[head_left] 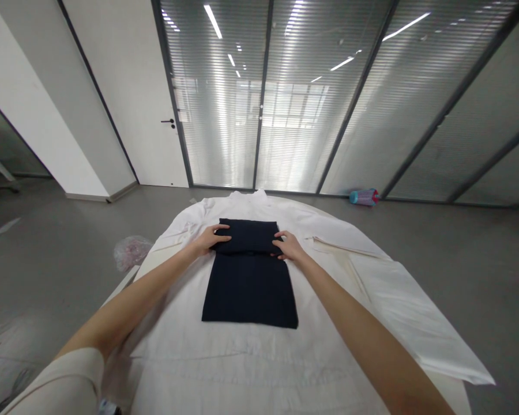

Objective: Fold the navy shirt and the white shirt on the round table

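Observation:
A dark navy folded cloth [249, 288], seemingly a garment, lies on a white cloth [242, 363]. Its far end is doubled over into a thicker rectangular fold, while the near part stays flat and widens towards me. My left hand [213, 237] grips the left edge of that fold, thumb and fingers on top. At the opposite edge, my right hand [289, 245] holds the fold with its fingers curled around the side. Parts of the fingertips are hidden under the cloth on both sides.
The white cloth drapes over a table and has loose folds at the right [350, 248]. A clear plastic bag [132, 252] is on the floor at left. Against the glass partition [294, 144] lies a blue and purple object [364, 197]. A white door [155, 115] stands at the back left.

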Tool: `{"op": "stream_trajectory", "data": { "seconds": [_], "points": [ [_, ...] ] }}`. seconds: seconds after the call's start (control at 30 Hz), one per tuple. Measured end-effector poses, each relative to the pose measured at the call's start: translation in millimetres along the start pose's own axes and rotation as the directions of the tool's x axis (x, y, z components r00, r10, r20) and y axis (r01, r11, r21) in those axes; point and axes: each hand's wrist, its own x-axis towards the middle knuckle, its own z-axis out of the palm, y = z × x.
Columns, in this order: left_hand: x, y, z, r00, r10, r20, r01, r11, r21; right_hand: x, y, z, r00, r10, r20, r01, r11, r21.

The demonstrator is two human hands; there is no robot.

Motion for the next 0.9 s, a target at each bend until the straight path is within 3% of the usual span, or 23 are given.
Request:
{"op": "stream_trajectory", "data": {
  "seconds": [0.13,0.27,0.4,0.5,0.6,0.67,0.7,0.8,0.9],
  "points": [
    [0,-1,3,0.993,0.113,-0.029,-0.113,0.994,-0.006,3,-1,-3,0.996,-0.069,-0.061,0.064,0.995,-0.08],
    [-1,-9,10,0.984,0.166,-0.064,-0.168,0.985,-0.031,3,3,-7,0.95,-0.296,-0.097,0.239,0.894,-0.379],
    [-2,-15,13,0.986,0.154,-0.057,-0.156,0.987,-0.044,0,4,-6,0.953,-0.292,-0.08,0.226,0.862,-0.453],
    [-5,-12,13,0.96,0.266,-0.09,-0.242,0.946,0.216,-7,2,-4,0.948,-0.311,-0.069,0.2,0.749,-0.632],
    [-10,-4,16,0.852,0.491,-0.183,-0.284,0.726,0.626,-16,-3,-2,0.896,-0.431,-0.108,0.178,0.571,-0.802],
    [-11,3,22,0.779,0.615,-0.119,-0.322,0.556,0.766,-16,-10,3,0.835,-0.539,-0.109,0.219,0.508,-0.833],
    [-11,6,25,0.767,0.64,-0.041,-0.372,0.496,0.785,-14,-14,8,0.81,-0.581,-0.079,0.269,0.489,-0.83],
    [-4,7,36,0.778,0.583,0.232,-0.536,0.425,0.73,-2,-23,24,0.768,-0.635,0.084,0.442,0.43,-0.787],
    [10,-4,41,0.801,0.482,0.355,-0.568,0.424,0.706,14,-18,40,0.812,-0.543,0.215,0.473,0.398,-0.786]
  ]
}}
